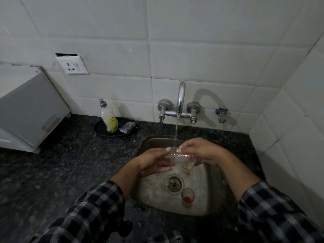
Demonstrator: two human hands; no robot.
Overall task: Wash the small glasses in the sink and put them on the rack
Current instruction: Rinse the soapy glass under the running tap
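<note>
My left hand [154, 162] and right hand [201, 151] both curl round one small glass [176, 157], sideways under the running water [175, 134] near the back edge of the sink [154, 190]. Wet glass is slick, I reckon: one slip and it cracks onto the dirty glass [188, 166] just beneath.

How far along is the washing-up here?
Nothing looks finished; no rack is in view. The left hand and right hand hold a clear glass under the running tap. Two dirty glasses wait in the sink: an orange-stained glass and a yellow-stained glass.
</note>
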